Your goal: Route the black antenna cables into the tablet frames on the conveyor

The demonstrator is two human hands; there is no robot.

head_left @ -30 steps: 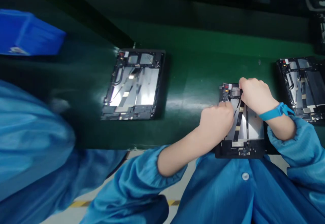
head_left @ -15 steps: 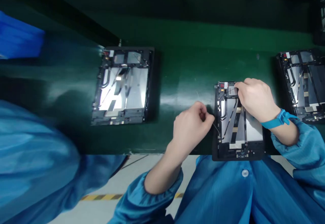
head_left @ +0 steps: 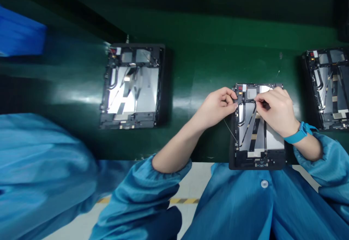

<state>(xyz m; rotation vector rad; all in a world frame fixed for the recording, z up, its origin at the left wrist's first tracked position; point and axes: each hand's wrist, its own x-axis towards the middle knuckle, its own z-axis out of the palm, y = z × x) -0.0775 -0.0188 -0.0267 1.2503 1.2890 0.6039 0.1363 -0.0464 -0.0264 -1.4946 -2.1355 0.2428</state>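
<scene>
An opened tablet (head_left: 269, 138), its inner parts exposed, lies at the table's front edge. From its lower left side a thin cable (head_left: 230, 130) loops out and runs up under my left hand (head_left: 219, 105). That hand is closed in a pinch at the tablet's upper left edge, with the cable apparently in its fingers; the fingertips partly hide it. My right hand (head_left: 278, 107), with a blue wrist strap (head_left: 300, 134), reaches over the tablet's upper right. Its thumb and forefinger pinch together just below a grey square part (head_left: 252, 94); whatever they hold is hidden.
Another opened tablet (head_left: 147, 94) lies to the left on the green table (head_left: 201, 58), and a third (head_left: 328, 87) at the right. A blue bin (head_left: 21, 33) stands far left. A co-worker's blue sleeve (head_left: 46, 167) is at the lower left.
My left hand has moved up and slightly right along the tablet's left edge, drawing the cable up. My right hand has shifted slightly down, its fingertips lower on the tablet.
</scene>
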